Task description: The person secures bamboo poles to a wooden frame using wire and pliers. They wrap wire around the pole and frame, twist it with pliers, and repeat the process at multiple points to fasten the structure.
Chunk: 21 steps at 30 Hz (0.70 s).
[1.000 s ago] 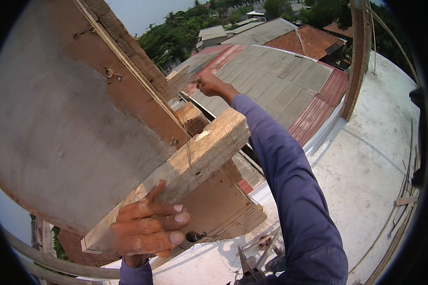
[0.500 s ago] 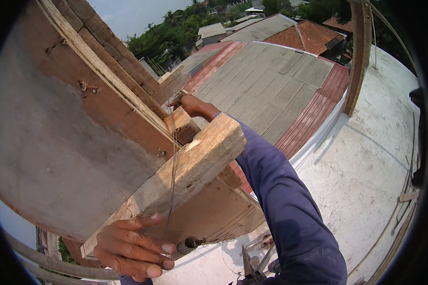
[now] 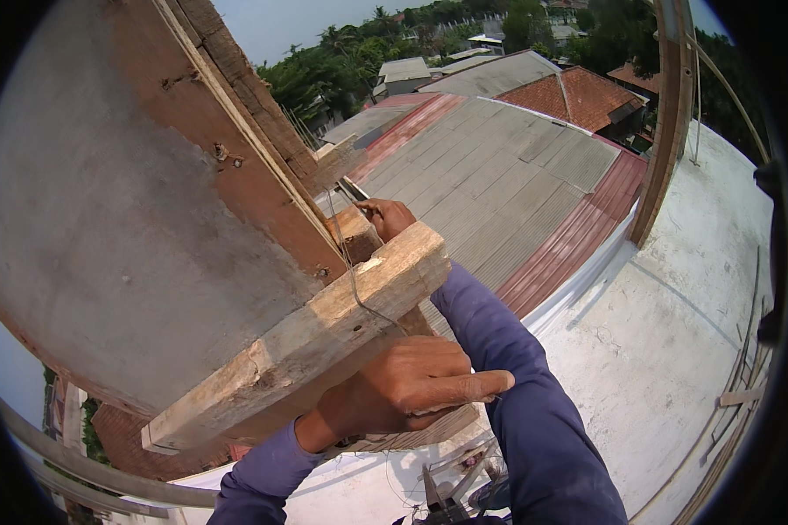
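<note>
A thin wire (image 3: 352,273) loops over a rough timber beam (image 3: 315,324) that lies slantwise against a grey concrete column with formwork boards. My left hand (image 3: 403,385) is in front of the beam's lower side, its fingers curled round the wire's near end and one finger stretched to the right. Beyond the beam, my right hand (image 3: 392,219) reaches behind a short wood block (image 3: 353,229). Its fingers are bent and partly hidden by the wood, so what they hold does not show. My forearms cross at the right.
The concrete column face (image 3: 131,192) fills the left. Pincers (image 3: 442,499) show at the lower edge near my body. An upright wooden post (image 3: 670,122) stands at the right over a white slab (image 3: 674,324). Lower roofs (image 3: 499,166) spread out far below.
My left hand has swung up and right from the beam's lower end, drawing the wire across the beam. My right hand has shifted slightly right and down. The view has tilted a little.
</note>
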Each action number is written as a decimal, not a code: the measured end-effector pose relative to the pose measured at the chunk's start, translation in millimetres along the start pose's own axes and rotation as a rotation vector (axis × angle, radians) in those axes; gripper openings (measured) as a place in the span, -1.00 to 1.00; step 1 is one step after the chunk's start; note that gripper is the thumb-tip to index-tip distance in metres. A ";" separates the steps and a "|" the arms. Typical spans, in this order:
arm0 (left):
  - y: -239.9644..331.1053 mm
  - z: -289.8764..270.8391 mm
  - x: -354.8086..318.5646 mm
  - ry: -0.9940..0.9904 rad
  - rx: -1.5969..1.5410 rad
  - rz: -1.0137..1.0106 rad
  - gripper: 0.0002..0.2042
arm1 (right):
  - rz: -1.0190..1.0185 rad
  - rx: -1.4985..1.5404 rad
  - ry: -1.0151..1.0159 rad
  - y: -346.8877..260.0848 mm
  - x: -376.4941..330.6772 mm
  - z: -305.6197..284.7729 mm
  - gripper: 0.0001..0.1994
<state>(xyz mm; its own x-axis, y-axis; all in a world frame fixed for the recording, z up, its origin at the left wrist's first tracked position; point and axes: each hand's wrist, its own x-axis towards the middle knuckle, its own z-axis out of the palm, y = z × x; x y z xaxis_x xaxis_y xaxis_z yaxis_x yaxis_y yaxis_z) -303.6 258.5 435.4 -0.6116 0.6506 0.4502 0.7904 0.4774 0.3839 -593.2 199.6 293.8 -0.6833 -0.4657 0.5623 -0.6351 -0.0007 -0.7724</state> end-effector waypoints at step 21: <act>15.8 15.7 -7.7 0.178 -0.081 -0.190 -0.62 | -0.159 0.732 0.037 -4.2 -57.0 -4.3 -0.72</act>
<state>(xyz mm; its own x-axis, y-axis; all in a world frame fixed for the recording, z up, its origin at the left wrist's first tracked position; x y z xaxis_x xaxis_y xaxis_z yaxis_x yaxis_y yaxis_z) -285.9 270.3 425.3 -0.7506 0.4364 0.4962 0.6602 0.5271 0.5351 -553.2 229.9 266.2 -0.6229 -0.3812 0.6831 -0.3340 -0.6601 -0.6729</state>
